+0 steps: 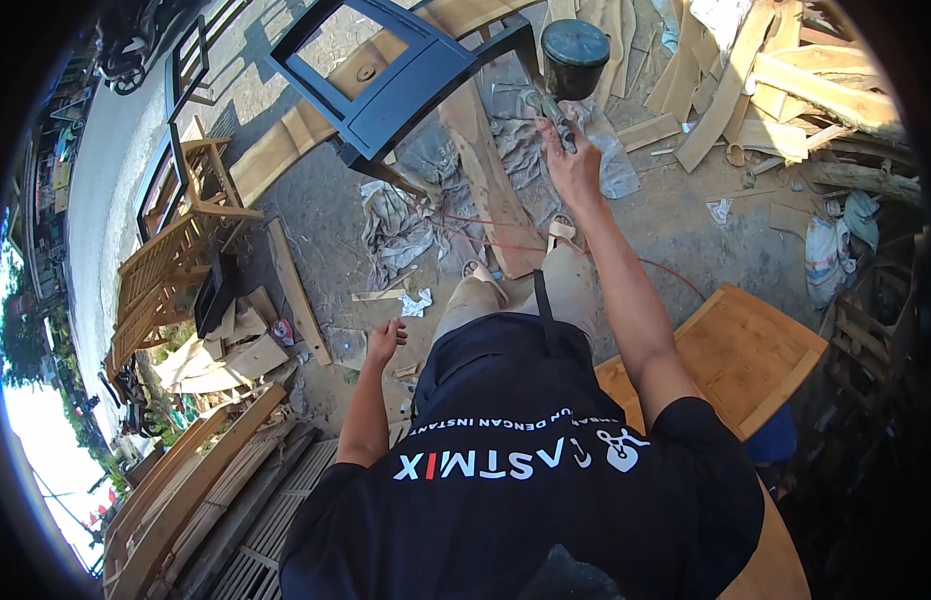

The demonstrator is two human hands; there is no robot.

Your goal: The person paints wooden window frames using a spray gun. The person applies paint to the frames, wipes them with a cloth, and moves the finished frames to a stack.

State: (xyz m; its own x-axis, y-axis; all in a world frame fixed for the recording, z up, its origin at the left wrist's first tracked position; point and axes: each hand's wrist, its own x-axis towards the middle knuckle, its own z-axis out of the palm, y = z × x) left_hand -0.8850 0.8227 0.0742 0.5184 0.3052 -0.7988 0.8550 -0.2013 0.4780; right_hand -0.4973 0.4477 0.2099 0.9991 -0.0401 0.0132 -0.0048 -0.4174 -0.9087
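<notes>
My right hand [573,165] is wrapped round a spray gun [551,112], which carries a dark round lidded cup [575,58]. Its metal front end points left, toward a dark blue-grey wooden piece of furniture [405,100]. That piece has legs and a rectangular opening, and the gun is apart from it. The exact kind of furniture is unclear. Down at my left side, my left hand [387,341] hangs with its fingers curled in and nothing visible in them. A red hose [665,268] runs over the ground behind my right forearm.
Crumpled sheets [395,230] and a long plank [490,190] lie before my feet. Scrap wood [785,80] is heaped far right. Slatted wooden chairs [170,260] stand left. A wooden panel [750,350] is beside my right elbow; stacked boards [195,480] are lower left.
</notes>
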